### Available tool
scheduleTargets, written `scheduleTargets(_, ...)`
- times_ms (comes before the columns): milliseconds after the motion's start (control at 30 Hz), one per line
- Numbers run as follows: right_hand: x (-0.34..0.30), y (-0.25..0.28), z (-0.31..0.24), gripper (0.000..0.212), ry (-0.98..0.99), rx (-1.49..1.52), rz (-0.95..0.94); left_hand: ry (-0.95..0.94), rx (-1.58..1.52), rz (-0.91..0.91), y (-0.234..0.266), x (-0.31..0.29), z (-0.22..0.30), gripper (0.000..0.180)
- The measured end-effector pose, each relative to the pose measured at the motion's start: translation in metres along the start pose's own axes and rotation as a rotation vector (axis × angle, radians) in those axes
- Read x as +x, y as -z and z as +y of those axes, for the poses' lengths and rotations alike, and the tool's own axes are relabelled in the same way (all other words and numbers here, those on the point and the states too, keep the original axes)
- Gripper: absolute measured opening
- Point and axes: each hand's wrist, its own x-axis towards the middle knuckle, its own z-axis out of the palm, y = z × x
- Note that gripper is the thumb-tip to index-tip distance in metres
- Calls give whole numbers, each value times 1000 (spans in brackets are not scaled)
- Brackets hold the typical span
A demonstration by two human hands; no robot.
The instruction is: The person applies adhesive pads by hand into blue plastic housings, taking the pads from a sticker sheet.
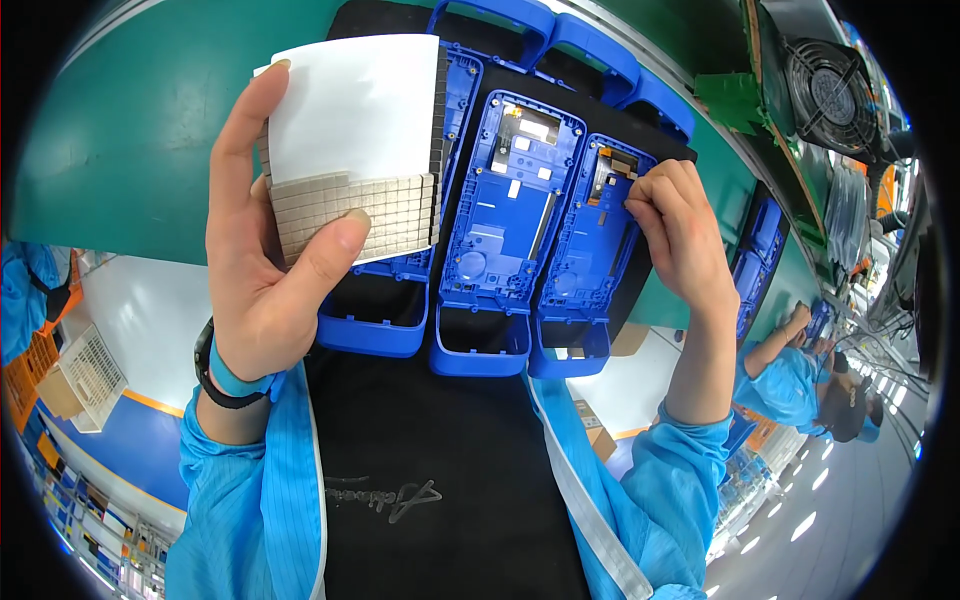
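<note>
My left hand point(265, 260) grips a white backing sheet point(355, 110) by its edges, the thumb lying across its lower part. Rows of small grey-beige rectangular pads point(390, 210) cover that lower part; the upper part is bare white. My right hand point(685, 225) is closed in a pinch at the upper right edge of a blue plastic housing point(595, 230); whatever is between the fingertips is too small to make out. A second blue housing point(505, 215) lies to its left, with several small white pieces inside. The sheet partly covers a third housing point(375, 335).
The housings lie on a black mat point(625, 125) on a green worktable point(140, 150). More blue parts point(755, 260) lie farther right. A black fan point(830, 90) stands at the upper right. Beyond it, a co-worker in a blue sleeve point(785, 385) works along the same bench.
</note>
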Motion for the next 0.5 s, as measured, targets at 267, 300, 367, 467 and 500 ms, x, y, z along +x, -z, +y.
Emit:
scheduleTargets(267,2,2,0,9,5,3,-13,-8,14,2,0,1,1,84)
scheduleTargets(300,1,2,1,9,5,3,-13,-8,11,2,-1,1,1,84)
scheduleTargets(367,0,0,2,8,2,-6,-15,-8,7,3,-2,1,0,84)
scheduleTargets(467,1,4,5,10,38,42,8,-6,7,2,-2,1,1,84)
scheduleTargets(500,-1,4,6,10,38,41,9,-7,7,-4,-2,1,1,84)
